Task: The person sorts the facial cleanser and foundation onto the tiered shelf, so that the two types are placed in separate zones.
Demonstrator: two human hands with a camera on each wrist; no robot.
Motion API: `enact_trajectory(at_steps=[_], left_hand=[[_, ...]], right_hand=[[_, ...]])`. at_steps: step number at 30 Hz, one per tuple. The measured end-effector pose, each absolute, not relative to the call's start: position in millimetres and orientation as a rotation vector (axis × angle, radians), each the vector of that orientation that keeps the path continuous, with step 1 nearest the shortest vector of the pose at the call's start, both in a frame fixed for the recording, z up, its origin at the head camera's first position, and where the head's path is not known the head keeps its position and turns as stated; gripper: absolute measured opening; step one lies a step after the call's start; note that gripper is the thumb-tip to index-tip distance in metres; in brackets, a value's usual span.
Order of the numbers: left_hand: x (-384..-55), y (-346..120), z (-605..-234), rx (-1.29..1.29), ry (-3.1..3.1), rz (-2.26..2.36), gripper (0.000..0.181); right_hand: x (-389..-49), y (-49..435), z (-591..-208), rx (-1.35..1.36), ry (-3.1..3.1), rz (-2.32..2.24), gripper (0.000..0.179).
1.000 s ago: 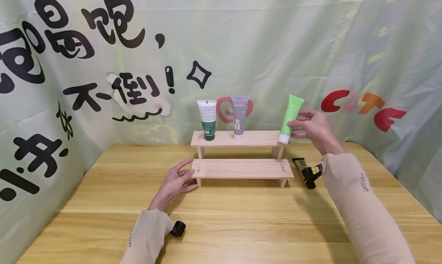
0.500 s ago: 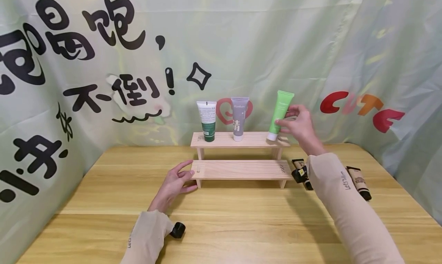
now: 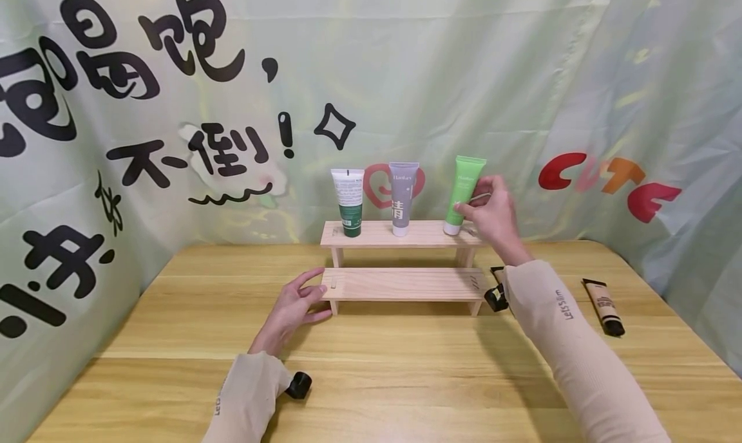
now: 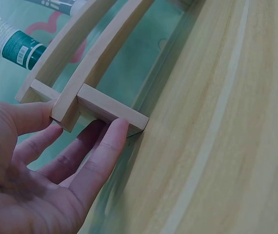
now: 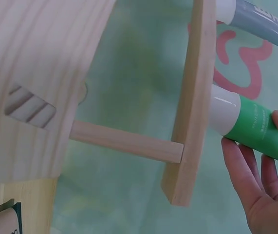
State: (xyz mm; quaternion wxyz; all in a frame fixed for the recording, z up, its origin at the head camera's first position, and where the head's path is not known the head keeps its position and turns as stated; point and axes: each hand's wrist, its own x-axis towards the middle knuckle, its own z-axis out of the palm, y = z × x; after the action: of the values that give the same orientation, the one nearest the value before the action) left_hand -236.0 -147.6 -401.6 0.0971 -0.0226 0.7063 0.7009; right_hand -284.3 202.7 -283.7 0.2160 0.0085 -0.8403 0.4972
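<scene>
My right hand (image 3: pixel 497 216) pinches a green squeeze tube (image 3: pixel 466 187) between thumb and fingers. The tube stands cap down, slightly tilted, at the right end of the upper wooden shelf (image 3: pixel 428 232). In the right wrist view its white cap (image 5: pixel 223 110) is right at the board. On that shelf stand a grey-purple tube (image 3: pixel 402 198) in the middle and a white-and-green tube (image 3: pixel 350 201) at the left. My left hand (image 3: pixel 292 311) grips the left end of the lower wooden shelf (image 3: pixel 406 283). The left wrist view shows the thumb on the board's corner and a finger against its leg (image 4: pixel 112 108).
A beige tube with a black cap (image 3: pixel 604 308) lies on the wooden table (image 3: pixel 377 378) at the right. Another dark-ended tube (image 3: pixel 497 274) is mostly hidden behind my right sleeve. A printed cloth (image 3: pixel 464 63) hangs behind the table.
My right hand has carried the green tube left from the shelf's right edge and brought it lower and more upright. The beige tube at right has come into sight. My left hand stays put.
</scene>
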Motion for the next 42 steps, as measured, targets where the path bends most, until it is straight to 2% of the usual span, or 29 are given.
enact_trajectory(at_steps=[10, 18, 23, 33, 42], left_hand=[[-237, -146, -401, -0.061, 2.093, 2.091, 0.048], [-236, -146, -401, -0.065, 2.092, 2.083, 0.048], [-236, -147, -401, -0.069, 2.09, 2.073, 0.048], [-236, -148, -399, -0.061, 2.085, 2.065, 0.049], [-237, -148, -401, -0.063, 2.084, 2.063, 0.05]], right_hand=[[-284, 202, -290, 0.102, -2.349, 1.298, 0.048], [-281, 210, -295, 0.229, -2.348, 1.359, 0.051], [-276, 229, -300, 0.256, -2.325, 1.407, 0.057], [-269, 276, -318, 0.13, -2.363, 1.416, 0.048], [-262, 309, -341, 0.074, -2.609, 1.459, 0.055]])
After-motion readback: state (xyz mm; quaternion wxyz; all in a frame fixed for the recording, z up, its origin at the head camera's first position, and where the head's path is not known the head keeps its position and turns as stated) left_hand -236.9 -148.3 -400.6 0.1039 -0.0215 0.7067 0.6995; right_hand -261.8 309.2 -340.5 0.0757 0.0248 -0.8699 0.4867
